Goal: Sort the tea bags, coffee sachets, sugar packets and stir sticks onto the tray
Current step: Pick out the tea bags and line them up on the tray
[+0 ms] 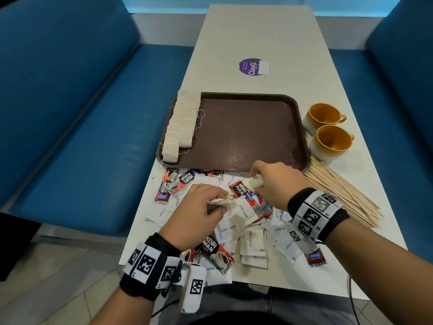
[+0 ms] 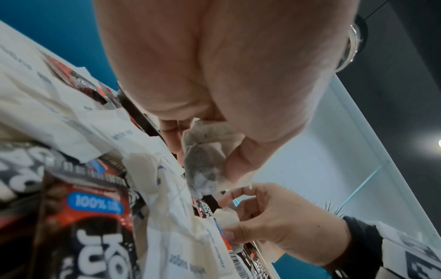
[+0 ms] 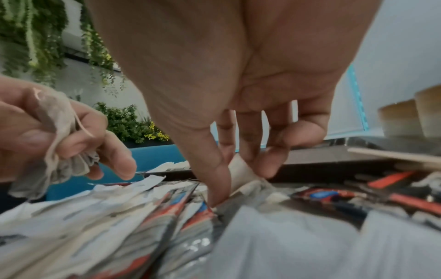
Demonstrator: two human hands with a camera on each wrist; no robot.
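Left hand (image 1: 199, 208) clenches crumpled tea bags (image 2: 203, 162) over sachet pile; right hand (image 1: 273, 184), nearer tray (image 1: 253, 127), pinches another tea bag (image 3: 241, 168). Tea-bag row (image 1: 181, 127) lies forward-left, along tray's L edge.

A café or canteen booth: blue padded bench seats (image 1: 70, 118) flank a long pale laminate table (image 1: 255, 36) carrying a round purple "ClayGo" sticker (image 1: 250, 67), a brown plastic serving tray (image 1: 253, 130) and two mustard-glazed ceramic cups (image 1: 328, 127).

tray (image 1: 246, 137) middle bare, cups (image 1: 328, 130) and stir sticks (image 1: 339, 191) crowding right
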